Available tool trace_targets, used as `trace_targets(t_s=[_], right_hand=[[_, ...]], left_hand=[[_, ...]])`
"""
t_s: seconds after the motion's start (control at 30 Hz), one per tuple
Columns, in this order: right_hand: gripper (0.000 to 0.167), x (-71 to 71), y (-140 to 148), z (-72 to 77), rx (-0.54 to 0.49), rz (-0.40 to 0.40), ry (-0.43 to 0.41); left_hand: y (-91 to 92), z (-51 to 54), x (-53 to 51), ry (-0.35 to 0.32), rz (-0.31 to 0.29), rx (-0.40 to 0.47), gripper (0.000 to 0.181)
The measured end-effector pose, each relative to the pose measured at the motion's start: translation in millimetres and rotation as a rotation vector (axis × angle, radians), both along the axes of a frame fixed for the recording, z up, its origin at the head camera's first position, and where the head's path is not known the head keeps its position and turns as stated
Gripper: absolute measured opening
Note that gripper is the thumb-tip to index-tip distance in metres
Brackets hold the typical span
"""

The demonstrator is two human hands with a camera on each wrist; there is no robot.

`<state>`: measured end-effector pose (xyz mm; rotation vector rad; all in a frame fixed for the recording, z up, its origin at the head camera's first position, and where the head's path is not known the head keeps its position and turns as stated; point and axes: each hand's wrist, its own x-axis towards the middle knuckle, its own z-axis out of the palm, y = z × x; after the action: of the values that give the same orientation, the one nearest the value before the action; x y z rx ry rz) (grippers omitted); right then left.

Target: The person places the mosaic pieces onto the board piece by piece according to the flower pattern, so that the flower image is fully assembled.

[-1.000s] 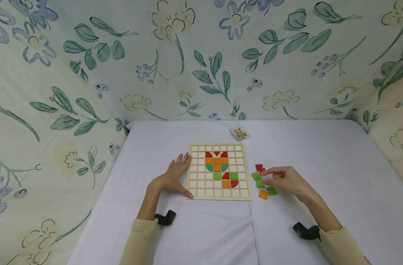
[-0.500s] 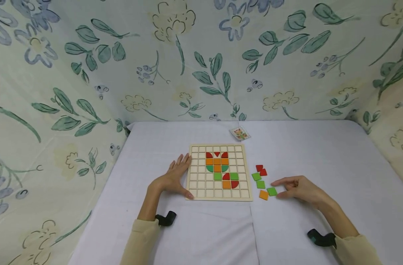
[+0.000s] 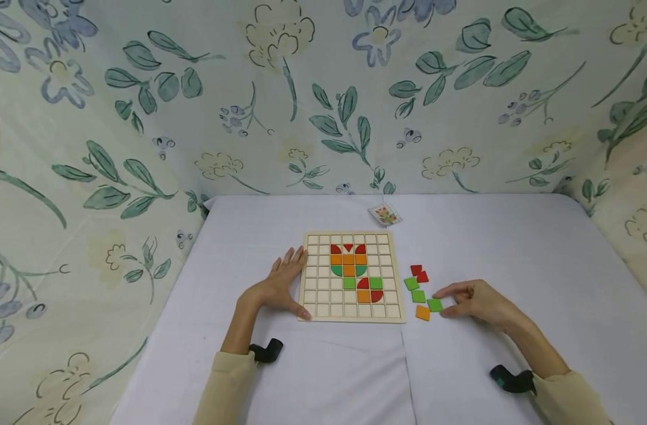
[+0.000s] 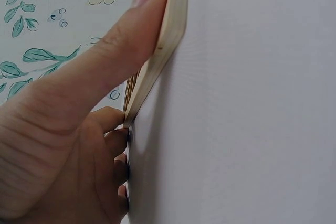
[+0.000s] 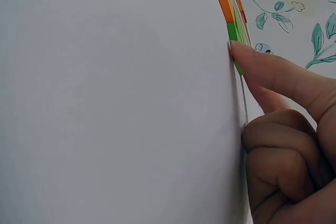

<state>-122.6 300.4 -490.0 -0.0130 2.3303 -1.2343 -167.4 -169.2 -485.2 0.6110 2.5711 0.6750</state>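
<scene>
A square wooden grid board [image 3: 323, 310] lies on the table with red, orange and green pieces set in some of its cells. My left hand [image 3: 277, 284] is spread along the board's left edge, fingertips at the side and thumb at the near left corner. In the left wrist view, the thumb [image 4: 118, 48] lies against the board's wooden edge [image 4: 176, 30]. To the right of the board, my right hand [image 3: 480, 304] pinches a green square tile [image 3: 434, 305] by its edges with thumb and forefinger, at table level. Its other fingers are curled in the right wrist view.
Between board and right hand lie loose tiles: two red ones, the upper red tile [image 3: 416, 269] among them, two green ones including a green tile [image 3: 418, 296], and an orange tile [image 3: 422, 313]. A small picture card [image 3: 385, 214] lies behind the board. Floral cloth [image 3: 323, 118] hangs behind the table.
My right hand has drawn back rightward from the upper green tiles to the rightmost green tile, which has shifted slightly left just now. The left hand and board have stayed put.
</scene>
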Motion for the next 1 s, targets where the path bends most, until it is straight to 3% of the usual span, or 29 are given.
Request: trace_targets(t_s=[1.0], right_hand=[[0.048,-5.7,-4.8,0.3,0.036,-0.027,0.013]], left_hand=[[-1.0,-1.5,-1.3,-0.015,0.005,-0.015,0.152]])
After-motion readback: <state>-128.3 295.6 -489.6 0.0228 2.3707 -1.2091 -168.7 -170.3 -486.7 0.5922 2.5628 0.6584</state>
